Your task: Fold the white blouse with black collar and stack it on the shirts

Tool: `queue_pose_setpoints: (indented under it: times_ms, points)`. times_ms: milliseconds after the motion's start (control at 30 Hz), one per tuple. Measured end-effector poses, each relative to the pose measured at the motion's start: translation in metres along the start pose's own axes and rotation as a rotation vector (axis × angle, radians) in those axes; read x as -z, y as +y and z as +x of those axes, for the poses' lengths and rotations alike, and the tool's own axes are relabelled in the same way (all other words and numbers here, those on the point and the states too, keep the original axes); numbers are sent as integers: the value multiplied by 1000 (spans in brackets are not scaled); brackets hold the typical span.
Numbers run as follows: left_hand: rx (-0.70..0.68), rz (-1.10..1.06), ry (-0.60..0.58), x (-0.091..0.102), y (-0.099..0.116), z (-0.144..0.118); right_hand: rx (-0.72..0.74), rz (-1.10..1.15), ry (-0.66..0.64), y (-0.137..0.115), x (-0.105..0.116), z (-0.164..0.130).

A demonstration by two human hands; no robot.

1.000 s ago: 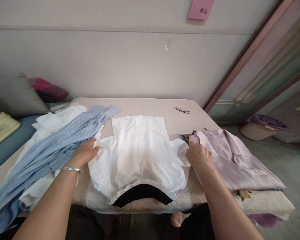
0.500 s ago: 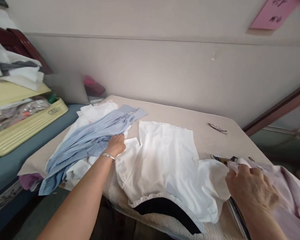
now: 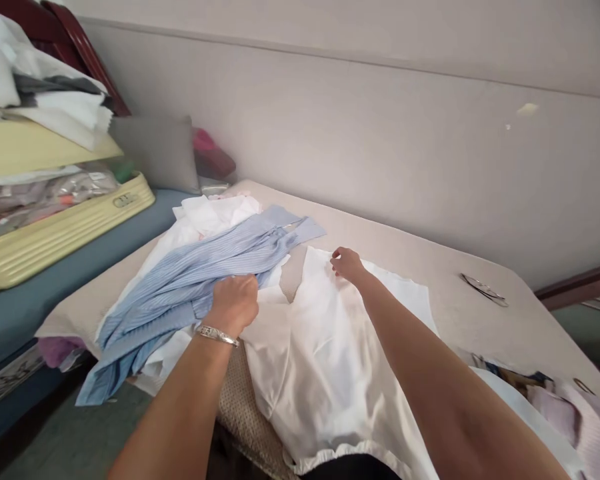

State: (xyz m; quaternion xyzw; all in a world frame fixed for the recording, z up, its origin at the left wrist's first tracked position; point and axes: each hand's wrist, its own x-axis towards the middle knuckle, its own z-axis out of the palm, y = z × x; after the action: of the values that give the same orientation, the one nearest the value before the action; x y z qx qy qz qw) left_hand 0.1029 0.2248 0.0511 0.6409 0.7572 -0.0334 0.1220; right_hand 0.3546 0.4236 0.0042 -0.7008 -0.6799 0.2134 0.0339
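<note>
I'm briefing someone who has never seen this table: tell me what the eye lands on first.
First, the white shirt spread flat mid-table, with the right hand pinching its far edge. Beside it, the left hand grips a bunched blue striped shirt lying over other white clothes. At far left, a pale yellow case sits on a blue surface.

Along the far right of the beige worktop (image 3: 420, 247) we see a pair of glasses (image 3: 484, 289) lying flat, well apart from the clothes. At the right edge a lilac shirt (image 3: 580, 417) lies partly out of view, with some printed papers (image 3: 510, 375) just beside it. To our left, a pale yellow case (image 3: 55, 230) rests on a blue-covered surface (image 3: 35, 293), stacked with bagged items and folded white and yellow fabric (image 3: 40, 113). Behind it we see a grey cushion (image 3: 157, 152) against the wall, a pink and dark red bundle (image 3: 211, 153) next to it, and dark red wooden furniture (image 3: 80, 47) in the corner.
</note>
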Motion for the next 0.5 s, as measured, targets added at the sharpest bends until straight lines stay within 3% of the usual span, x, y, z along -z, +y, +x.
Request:
queue_pose_setpoints:
  times_ms: [200, 500]
  points:
    - [-40, 51, -16, 7, 2, -3, -96, -97, -83, -11, -22, 49]
    - [-41, 25, -35, 12, 1, -8, -71, -97, -48, -11, -27, 50]
